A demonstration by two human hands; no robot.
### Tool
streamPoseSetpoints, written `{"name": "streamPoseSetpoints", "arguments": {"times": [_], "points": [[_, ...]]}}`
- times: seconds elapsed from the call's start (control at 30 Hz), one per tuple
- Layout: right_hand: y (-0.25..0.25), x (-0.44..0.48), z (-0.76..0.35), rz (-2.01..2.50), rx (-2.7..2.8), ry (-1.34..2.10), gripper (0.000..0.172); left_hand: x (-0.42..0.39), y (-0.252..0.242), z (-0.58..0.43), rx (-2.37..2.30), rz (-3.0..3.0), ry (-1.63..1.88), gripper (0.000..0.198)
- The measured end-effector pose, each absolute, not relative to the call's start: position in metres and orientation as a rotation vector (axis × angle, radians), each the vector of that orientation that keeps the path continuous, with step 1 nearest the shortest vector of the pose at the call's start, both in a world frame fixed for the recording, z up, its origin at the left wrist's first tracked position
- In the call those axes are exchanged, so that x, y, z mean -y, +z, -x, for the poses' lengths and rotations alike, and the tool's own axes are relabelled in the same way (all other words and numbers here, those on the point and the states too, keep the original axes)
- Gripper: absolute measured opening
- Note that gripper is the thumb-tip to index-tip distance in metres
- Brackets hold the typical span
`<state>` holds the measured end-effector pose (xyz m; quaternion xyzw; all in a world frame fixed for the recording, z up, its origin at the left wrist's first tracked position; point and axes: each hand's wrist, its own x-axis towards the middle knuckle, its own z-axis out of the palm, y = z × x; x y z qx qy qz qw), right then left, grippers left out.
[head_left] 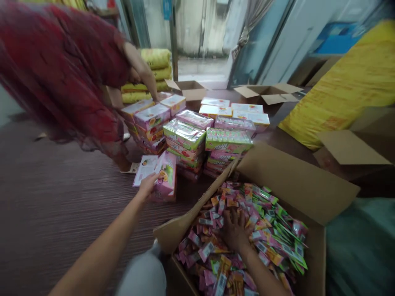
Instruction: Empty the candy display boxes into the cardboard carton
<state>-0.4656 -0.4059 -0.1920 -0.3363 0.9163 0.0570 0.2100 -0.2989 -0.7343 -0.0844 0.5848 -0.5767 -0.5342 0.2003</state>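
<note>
My left hand (148,185) grips the edge of a pink box (169,190) with a fruit picture, its fingers closed on it. Just left of that box is a white panel with small fruit pictures (145,167); whether the two are joined I cannot tell. My right hand (235,230) rests, fingers spread, among many small pink, orange and green sachets (212,250). Loose sachets fill a big open carton (317,259) in front of me. Its far flap (286,176) is folded outward.
Stacks of pink and green boxes (185,135) stand beyond the carton. At the left, a person in red patterned clothing (68,74) bends with an arm over the stacks. Open cartons (268,92), yellow sacks (154,61) and a large yellow bag (348,86) stand behind.
</note>
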Motion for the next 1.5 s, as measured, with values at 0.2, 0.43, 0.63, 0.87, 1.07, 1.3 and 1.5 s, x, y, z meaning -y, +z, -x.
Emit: {"name": "streamPoseSetpoints", "arguments": {"times": [0.2,0.43,0.63,0.87,1.07,1.3,1.5], "points": [[-0.164,0.398,0.475,0.875,-2.350,-0.170,0.086,0.679,0.056,0.270,1.446,-1.233,-1.599,0.070],[-0.049,0.341,0.479,0.949,-2.564,-1.585,0.039,0.542,0.108,0.301,1.590,-0.826,-1.983,0.079],[0.007,0.292,0.440,1.587,-2.781,-1.778,0.021,0.481,0.014,0.346,1.722,-0.976,-2.407,0.069],[-0.035,0.319,0.454,1.732,-2.561,-0.848,0.038,0.492,-0.033,0.369,2.057,-1.162,-2.256,0.057],[-0.034,0.319,0.468,1.683,-2.431,-0.776,0.048,0.507,-0.035,0.380,2.096,-1.197,-2.239,0.052],[-0.035,0.307,0.460,1.801,-2.340,-0.763,0.030,0.522,-0.041,0.361,1.802,-1.225,-2.557,0.040],[0.002,0.305,0.443,1.989,-2.452,-1.103,0.040,0.531,-0.031,0.353,1.738,-1.056,-2.767,0.043]]}}
